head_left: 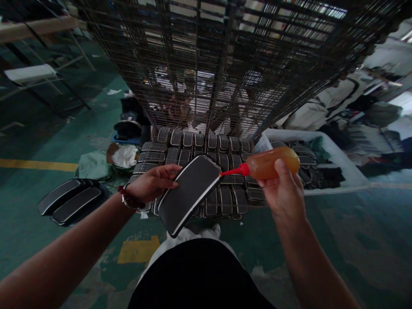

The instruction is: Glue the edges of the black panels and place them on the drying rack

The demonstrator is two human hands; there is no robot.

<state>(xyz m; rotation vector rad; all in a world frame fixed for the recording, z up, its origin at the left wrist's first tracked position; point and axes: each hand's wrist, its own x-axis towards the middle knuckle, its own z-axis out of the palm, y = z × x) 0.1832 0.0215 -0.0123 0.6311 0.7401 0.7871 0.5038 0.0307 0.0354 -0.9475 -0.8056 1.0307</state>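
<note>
A dark, curved panel with pale edging is tilted in front of me, gripped along its left side by my left hand. A bracelet and a watch circle that wrist. My right hand is wrapped round a squeeze bottle of amber liquid, held on its side. Its long red nozzle points left, and the tip is at the panel's upper right edge, touching or very close to it. Behind the panel, rows of similar dark pieces with pale borders lie on a wire rack.
A tall wire rack rises ahead. On the right stands a white bin with dark pieces inside. More panels lie stacked on the floor at left, near a green bag. A stool is farther left.
</note>
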